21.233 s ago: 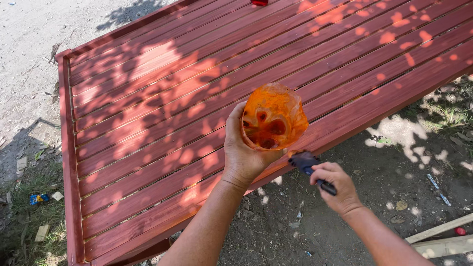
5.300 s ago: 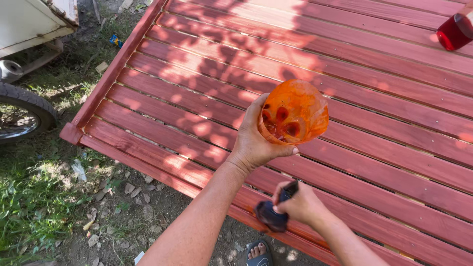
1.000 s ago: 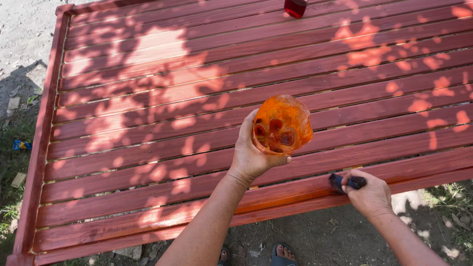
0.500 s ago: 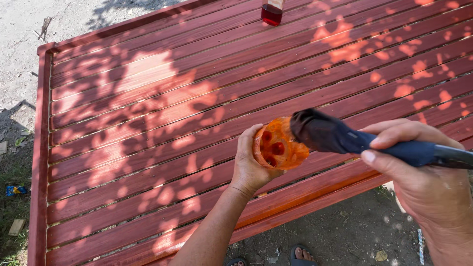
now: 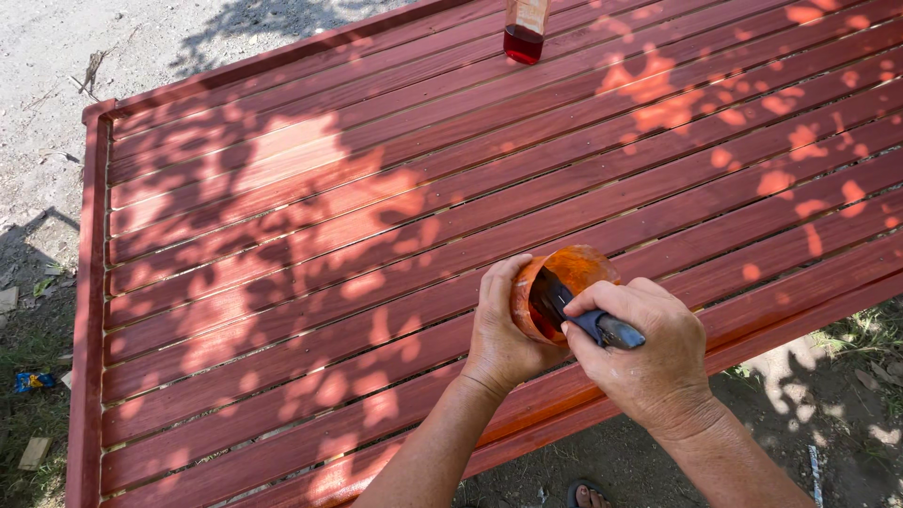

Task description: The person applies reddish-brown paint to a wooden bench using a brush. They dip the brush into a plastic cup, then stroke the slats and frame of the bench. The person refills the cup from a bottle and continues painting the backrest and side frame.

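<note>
- The left hand [image 5: 500, 331] is wrapped around a small orange-stained cup [image 5: 562, 287], tilted so its mouth faces the person, held in the air over the near edge of the red slatted bench [image 5: 282, 282].
- The right hand [image 5: 641, 353] is clenched on the dark handle of a brush [image 5: 576, 312], whose head is dipped into the mouth of the cup.
- The cup looks thin-walled and light, probably soft plastic that would give under a hard squeeze. Its sides seem coated in wet stain, so likely slippery. A grip round the body with the palm underneath, as the left hand has it, suits it best.
- The brush looks light and stiff in the handle, soft at the bristles. The handle is the dry place to hold it.
- A bottle [image 5: 523, 28] with dark red liquid stands near the far edge of the bench, well apart from both hands. Its top is cut off by the frame.
- How much liquid is in the cup cannot be seen, as the brush and the right hand cover the opening.
- The bristles are mostly hidden inside the cup.
- The right end of the bench runs out of view.
- Dappled shade makes wet and dry slats hard to tell apart.
- A sandal toe [image 5: 585, 493] shows on the ground at the bottom edge.
</note>
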A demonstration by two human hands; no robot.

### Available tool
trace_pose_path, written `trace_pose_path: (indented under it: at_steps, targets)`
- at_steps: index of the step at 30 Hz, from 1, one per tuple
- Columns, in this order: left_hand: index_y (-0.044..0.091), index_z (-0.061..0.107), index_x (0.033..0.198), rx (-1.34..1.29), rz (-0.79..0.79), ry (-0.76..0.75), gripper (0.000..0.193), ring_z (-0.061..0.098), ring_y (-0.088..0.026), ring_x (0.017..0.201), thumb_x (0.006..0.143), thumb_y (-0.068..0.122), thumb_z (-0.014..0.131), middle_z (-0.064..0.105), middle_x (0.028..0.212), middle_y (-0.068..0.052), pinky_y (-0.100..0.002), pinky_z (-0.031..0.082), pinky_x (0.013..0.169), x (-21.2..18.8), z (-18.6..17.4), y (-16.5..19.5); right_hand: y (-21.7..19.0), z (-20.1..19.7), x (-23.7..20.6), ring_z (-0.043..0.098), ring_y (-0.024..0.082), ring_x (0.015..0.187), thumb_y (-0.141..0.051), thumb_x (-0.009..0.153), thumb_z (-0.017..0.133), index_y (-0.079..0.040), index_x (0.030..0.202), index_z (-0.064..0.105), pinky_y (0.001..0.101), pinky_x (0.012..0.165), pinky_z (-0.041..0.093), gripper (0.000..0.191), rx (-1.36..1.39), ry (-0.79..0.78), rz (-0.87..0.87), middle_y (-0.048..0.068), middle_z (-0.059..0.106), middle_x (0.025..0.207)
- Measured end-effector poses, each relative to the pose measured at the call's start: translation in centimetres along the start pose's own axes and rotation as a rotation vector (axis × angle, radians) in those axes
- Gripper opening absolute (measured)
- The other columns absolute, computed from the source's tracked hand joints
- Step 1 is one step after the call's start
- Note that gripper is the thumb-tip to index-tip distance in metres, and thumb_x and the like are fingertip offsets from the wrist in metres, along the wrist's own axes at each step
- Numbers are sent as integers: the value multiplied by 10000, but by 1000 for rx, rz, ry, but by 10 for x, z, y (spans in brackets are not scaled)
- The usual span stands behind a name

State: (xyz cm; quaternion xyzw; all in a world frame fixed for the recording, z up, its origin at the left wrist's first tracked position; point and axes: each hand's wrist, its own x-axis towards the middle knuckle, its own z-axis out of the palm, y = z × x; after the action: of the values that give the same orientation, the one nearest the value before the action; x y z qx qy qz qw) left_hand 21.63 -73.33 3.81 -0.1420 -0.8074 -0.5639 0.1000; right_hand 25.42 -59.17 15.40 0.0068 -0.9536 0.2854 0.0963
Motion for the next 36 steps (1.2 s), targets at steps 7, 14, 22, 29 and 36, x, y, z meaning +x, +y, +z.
trace_pose_path:
  at_steps: [7, 14, 22, 29, 36]
  targets:
    - [99, 454, 1403, 10, 26, 0, 1038, 538, -307, 1317, 539, 255, 1008, 524, 1361, -130, -420, 499, 1134, 11, 3, 5, 8, -6, 11, 685, 189, 727, -165, 679, 870, -188, 917, 751, 347, 668, 581, 267, 0, 40, 18, 10, 666, 752]
    - [113, 433, 1414, 36, 44, -65, 1103, 538, -300, 1292, 488, 244, 1018, 525, 1336, -123, -419, 497, 1121, 35, 47, 21, 50, -54, 24, 656, 198, 749, -150, 706, 864, -179, 883, 788, 350, 660, 552, 196, 20, -50, -36, 14, 694, 725]
    - [153, 377, 1476, -127, -193, -353, 1190, 563, -250, 1309, 465, 222, 1001, 503, 1387, -86, -384, 505, 1135, 73, 165, 71, 168, -153, 21, 673, 204, 893, -52, 678, 786, -195, 859, 802, 384, 777, 526, 231, -31, 128, -510, 33, 765, 1039]
    - [107, 382, 1487, -287, -178, -381, 1201, 596, -235, 1307, 461, 214, 997, 538, 1400, -89, -378, 511, 1136, 105, 311, 130, 279, -241, 14, 679, 262, 1013, -45, 644, 772, -179, 905, 793, 415, 884, 520, 295, -126, 257, -481, 75, 746, 1090]
    - [103, 377, 1464, -336, -96, -343, 1170, 586, -232, 1314, 469, 152, 992, 506, 1392, -95, -375, 520, 1129, 124, 403, 164, 345, -299, 29, 714, 214, 938, -68, 695, 817, -143, 954, 760, 353, 823, 574, 276, 21, 238, -323, 23, 760, 1077]
